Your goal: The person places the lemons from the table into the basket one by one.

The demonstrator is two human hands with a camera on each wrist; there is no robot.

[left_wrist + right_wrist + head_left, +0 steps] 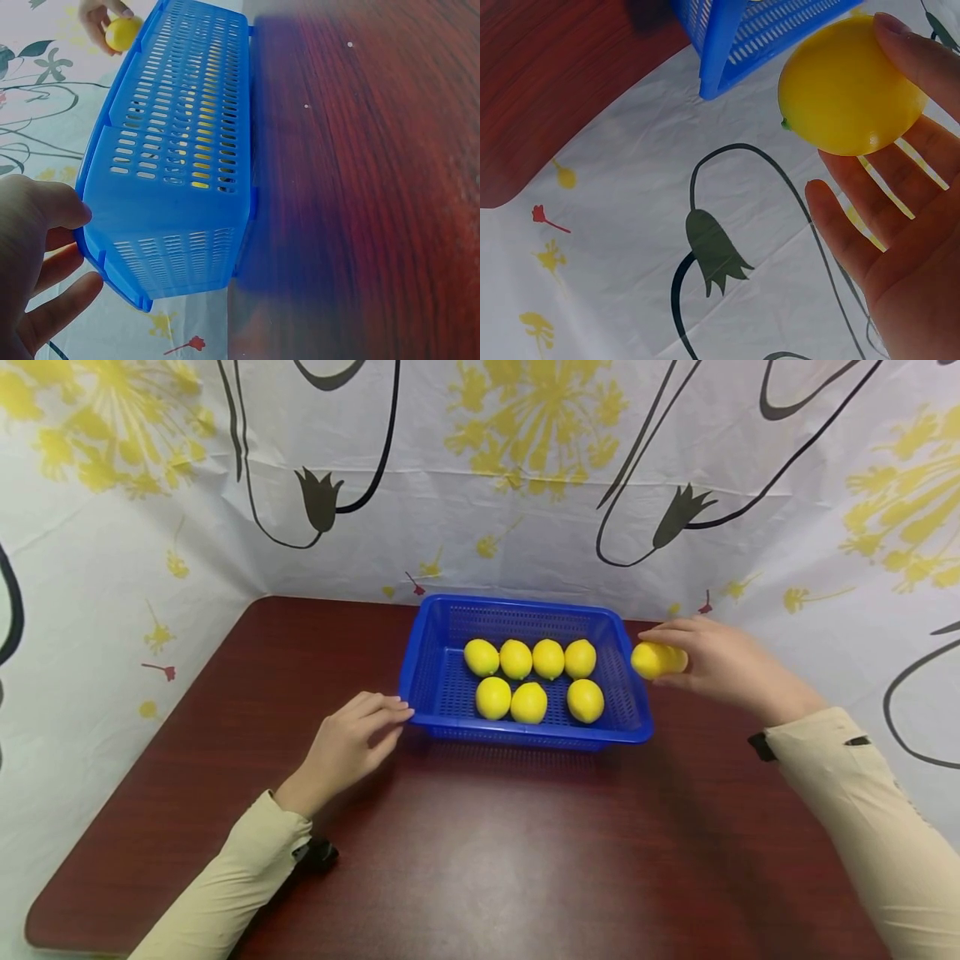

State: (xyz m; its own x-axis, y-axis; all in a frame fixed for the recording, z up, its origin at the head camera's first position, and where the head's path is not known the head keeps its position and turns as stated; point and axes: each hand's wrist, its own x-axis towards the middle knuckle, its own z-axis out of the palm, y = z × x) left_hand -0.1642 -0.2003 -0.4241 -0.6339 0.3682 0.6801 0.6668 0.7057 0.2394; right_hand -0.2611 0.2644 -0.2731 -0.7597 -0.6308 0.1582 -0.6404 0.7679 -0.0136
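A blue plastic basket (pixel 525 732) with slotted walls stands on the table, with several yellow lemons (pixel 492 698) lying inside in two rows. At its near left corner, my left hand (pixel 348 743) holds the rim, thumb and fingertips right at the edge in the left wrist view. Just outside the basket's right side, my right hand (pixel 723 664) grips another lemon (pixel 851 86) in the air between thumb and fingers. That lemon's small green tip shows in the right wrist view.
The dark red wooden table (pixel 480 843) has a rounded left corner. White cloth (pixel 420 510) with yellow and dark flower prints hangs behind it and at both sides. The front row of lemons has a gap toward its right.
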